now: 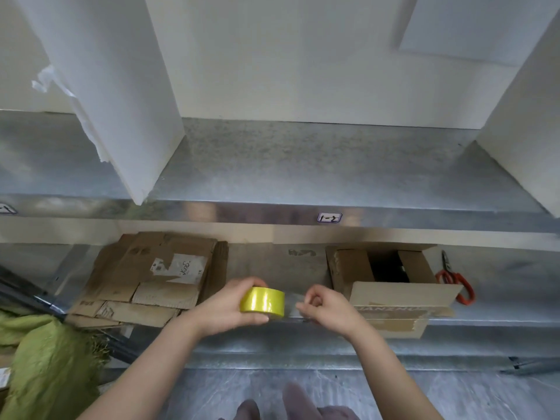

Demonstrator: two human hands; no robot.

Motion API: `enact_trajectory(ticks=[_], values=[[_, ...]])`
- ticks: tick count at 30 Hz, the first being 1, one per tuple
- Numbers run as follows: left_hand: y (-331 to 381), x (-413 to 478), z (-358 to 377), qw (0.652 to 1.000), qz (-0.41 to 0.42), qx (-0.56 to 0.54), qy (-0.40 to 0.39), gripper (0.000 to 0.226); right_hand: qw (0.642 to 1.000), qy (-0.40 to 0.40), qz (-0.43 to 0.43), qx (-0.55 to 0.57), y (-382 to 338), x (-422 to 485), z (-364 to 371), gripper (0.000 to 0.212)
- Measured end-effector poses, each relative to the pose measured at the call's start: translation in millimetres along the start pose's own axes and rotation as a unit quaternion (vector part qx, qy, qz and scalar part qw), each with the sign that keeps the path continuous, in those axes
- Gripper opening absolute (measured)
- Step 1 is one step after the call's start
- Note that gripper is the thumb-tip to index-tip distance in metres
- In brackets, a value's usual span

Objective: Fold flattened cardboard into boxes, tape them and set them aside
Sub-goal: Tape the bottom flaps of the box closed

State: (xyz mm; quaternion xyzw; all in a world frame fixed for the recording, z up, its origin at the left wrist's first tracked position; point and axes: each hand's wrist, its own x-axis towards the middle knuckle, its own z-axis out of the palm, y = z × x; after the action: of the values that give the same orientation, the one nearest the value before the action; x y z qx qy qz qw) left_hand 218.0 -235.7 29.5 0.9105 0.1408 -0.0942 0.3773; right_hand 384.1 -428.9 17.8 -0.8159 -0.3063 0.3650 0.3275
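Gripping the yellow tape roll (262, 301) in curled fingers, the left hand (228, 306) hovers before the shelf (272, 263) while the right hand (328, 309) pinches the pulled-out tape end (293, 301), between flattened cardboard (151, 277) and an open box (391, 286).

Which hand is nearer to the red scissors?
Right. The right hand is across the open box from the scissors; the left hand, holding the yellow tape roll, is farther left.

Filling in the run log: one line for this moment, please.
left hand holds tape roll | right hand pinches tape end | box flaps open, on shelf
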Motion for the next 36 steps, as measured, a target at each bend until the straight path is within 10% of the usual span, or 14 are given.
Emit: enact_trajectory(ticks=[10,21,36], values=[[60.2,11.9,11.1,0.983,0.016,-0.062,0.171,0.049,0.981,0.070,-0.014,0.181,10.8,-42.3,-49.2,0.011],[175.3,56.3,53.7,0.974,0.034,0.000,0.223,0.052,0.961,0.238,-0.064,0.127,73.0,-78.1,-142.5,0.012],[181.9,74.2,76.5,0.976,-0.049,0.075,0.200,0.068,0.981,0.167,-0.060,0.084,119.4,-42.3,-176.1,0.011]])
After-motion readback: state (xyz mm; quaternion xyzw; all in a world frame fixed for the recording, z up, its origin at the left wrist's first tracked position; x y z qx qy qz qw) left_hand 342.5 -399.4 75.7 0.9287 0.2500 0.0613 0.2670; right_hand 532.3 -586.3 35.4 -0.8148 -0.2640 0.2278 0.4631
